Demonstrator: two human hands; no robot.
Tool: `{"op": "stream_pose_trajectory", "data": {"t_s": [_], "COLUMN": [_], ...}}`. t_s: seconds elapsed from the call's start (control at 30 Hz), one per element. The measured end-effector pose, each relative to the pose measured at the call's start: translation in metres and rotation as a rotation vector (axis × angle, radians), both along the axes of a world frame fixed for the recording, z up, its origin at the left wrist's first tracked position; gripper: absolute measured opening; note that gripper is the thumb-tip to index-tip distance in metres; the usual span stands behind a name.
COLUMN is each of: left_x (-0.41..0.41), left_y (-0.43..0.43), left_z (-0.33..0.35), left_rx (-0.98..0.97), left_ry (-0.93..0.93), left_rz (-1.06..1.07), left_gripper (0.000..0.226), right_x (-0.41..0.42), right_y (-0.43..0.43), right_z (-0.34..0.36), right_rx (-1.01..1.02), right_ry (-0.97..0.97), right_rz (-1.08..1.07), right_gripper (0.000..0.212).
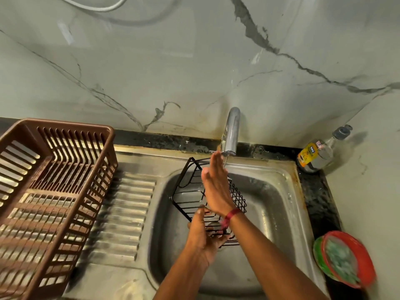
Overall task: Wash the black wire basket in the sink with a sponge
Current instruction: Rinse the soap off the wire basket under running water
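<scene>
So I've got the black wire basket (194, 191) tipped up over the steel sink (287, 213), right under the tap (231, 131). My left hand (202, 237) is gripping it at the near bottom corner, fingers curled around the wires, so that hand is closed on the basket and carrying its weight. The basket sits at an angle, its far end up near the spout.

My right hand (215, 187) is flat and open, fingers straight and together, stretched up across the basket toward the tap. The fingertips are just below the spout, where a thin stream of water runs down. It's holding nothing that I can see. There's a red thread band (232, 214) on that wrist.

Off to the left, a brown plastic dish rack (49, 191) stands on the ribbed draining board (121, 213). In the back right corner there's a clear soap bottle (320, 152) with a yellow label, leaning against the marble wall (151, 61). Near right on the counter is a red dish (355, 256) with something green and scrubby in it, too blurry to call.
</scene>
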State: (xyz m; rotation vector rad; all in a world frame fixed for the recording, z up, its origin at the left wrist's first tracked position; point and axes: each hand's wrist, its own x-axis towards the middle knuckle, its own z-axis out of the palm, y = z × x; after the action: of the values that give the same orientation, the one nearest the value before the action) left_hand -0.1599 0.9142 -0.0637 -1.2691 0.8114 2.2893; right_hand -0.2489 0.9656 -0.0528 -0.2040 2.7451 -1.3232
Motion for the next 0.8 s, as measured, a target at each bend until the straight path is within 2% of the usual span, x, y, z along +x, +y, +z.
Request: {"op": "stream_pose_trajectory", "data": {"t_s": [0.07,0.13,0.2,0.3,0.37,0.47,0.53,0.7,0.8], "left_x": [0.005,0.005,0.000,-0.009,-0.010,-0.002,0.003,-0.003,-0.003], "left_y": [0.001,0.001,0.000,-0.003,-0.006,-0.007,-0.008,-0.015,-0.018], "left_z": [0.004,0.006,0.004,-0.001,-0.004,0.004,0.006,0.005,0.008], "left_rx": [-0.004,-0.006,0.008,0.009,0.008,0.028,0.025,0.019,0.030], "left_ry": [-0.013,-0.011,0.003,0.046,0.052,0.030,0.048,0.099,0.106], "left_rz": [-0.011,-0.027,-0.013,0.027,0.029,0.017,0.027,0.092,0.093], "left_gripper": [0.024,0.020,0.022,0.033,0.026,0.013,0.013,0.031,0.020], "right_x": [-0.020,-0.029,-0.016,0.007,0.001,-0.025,-0.028,0.020,0.012], "right_y": [0.009,0.011,0.003,-0.007,-0.004,0.006,0.006,-0.016,-0.007], "right_z": [-0.003,-0.002,0.001,0.005,0.005,-0.002,-0.002,-0.003,-0.012], "right_rx": [-0.073,-0.106,-0.063,0.014,0.012,-0.024,-0.016,0.087,0.056], "right_ry": [-0.064,-0.078,-0.038,0.020,0.003,-0.069,-0.080,0.013,-0.014], "right_rz": [-0.124,-0.190,-0.147,-0.039,-0.022,-0.091,-0.108,0.033,0.023], "right_gripper": [0.107,0.097,0.087,0.085,0.091,0.113,0.115,0.086,0.084]}}
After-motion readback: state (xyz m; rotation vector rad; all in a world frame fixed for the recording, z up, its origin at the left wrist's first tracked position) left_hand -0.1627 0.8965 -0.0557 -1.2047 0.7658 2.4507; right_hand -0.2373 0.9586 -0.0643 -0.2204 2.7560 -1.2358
